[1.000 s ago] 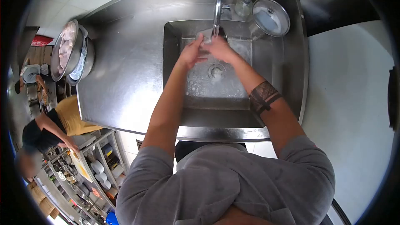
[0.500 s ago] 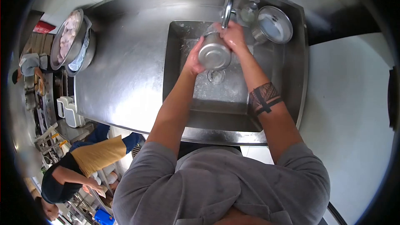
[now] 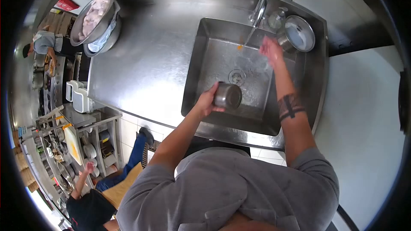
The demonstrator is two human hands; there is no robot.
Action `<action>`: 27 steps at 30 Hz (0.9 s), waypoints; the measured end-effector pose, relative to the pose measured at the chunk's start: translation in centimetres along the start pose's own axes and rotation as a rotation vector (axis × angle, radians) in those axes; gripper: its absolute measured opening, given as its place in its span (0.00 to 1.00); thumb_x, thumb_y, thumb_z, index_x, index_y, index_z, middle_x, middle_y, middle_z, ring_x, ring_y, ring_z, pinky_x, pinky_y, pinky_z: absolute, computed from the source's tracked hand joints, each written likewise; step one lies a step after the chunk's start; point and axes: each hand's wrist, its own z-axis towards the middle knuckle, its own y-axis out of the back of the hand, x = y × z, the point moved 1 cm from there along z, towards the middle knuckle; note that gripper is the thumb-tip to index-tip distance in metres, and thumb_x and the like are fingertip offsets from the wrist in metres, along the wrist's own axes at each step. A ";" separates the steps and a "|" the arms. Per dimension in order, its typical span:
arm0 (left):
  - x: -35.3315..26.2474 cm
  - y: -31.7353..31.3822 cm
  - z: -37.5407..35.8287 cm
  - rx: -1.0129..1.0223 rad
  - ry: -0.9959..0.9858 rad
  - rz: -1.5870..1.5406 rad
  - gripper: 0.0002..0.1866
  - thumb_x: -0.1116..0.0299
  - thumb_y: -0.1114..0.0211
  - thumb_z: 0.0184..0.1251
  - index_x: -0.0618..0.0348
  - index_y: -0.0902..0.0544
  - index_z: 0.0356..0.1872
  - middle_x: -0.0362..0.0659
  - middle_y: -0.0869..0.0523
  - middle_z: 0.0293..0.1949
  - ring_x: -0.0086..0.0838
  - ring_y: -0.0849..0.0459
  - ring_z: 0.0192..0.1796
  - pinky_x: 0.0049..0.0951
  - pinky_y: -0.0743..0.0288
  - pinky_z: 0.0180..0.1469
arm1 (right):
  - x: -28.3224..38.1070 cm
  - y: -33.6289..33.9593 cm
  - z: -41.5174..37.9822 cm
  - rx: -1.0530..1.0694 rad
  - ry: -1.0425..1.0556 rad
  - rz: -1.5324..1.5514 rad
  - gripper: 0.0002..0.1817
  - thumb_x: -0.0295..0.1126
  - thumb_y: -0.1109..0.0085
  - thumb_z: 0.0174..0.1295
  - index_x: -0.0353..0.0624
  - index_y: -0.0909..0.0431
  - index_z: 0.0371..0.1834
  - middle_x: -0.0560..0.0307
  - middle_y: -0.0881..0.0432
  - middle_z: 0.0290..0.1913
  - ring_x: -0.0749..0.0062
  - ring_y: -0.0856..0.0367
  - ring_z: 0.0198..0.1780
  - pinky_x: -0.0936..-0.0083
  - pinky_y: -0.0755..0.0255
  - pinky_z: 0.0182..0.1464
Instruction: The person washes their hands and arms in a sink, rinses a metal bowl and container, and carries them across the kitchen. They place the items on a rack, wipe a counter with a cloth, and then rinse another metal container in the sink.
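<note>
My left hand (image 3: pixel 208 102) grips a cylindrical stainless steel canister (image 3: pixel 227 96) by its side, low over the near part of the sink (image 3: pixel 222 122). The canister is tilted with its round end toward me; what is inside it is hidden. At the far right of the basin my right hand (image 3: pixel 271 51) hangs beside the stream, apart from the canister. Its fingers are blurred and look partly curled. Water runs from the chrome faucet (image 3: pixel 258 15) into the sink. A small orange scrap (image 3: pixel 239 47) lies near where it lands, behind the drain (image 3: pixel 236 77).
A soap bottle (image 3: pixel 276 18) and a steel pot (image 3: pixel 311 38) holding whitish liquid stand by the faucet. On the steel counter (image 3: pixel 141 60), bowls at the far left hold pale raw meat (image 3: pixel 96 13). Co-workers stand on the left, one wearing a tan apron (image 3: pixel 122 188).
My left hand has brought the canister away from the faucet toward me. My right hand has let go of it and moved right. The view has shifted, and the co-worker behind has moved.
</note>
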 end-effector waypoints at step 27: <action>29.7 45.8 -43.0 -0.657 -0.572 -0.360 0.24 0.49 0.34 0.74 0.62 0.18 0.55 0.46 0.16 0.48 0.34 0.14 0.45 0.37 0.16 0.43 | -9.9 -23.8 -21.2 -0.206 0.177 0.070 0.26 0.49 0.47 0.75 0.47 0.20 0.67 0.52 0.17 0.66 0.53 0.20 0.69 0.50 0.28 0.71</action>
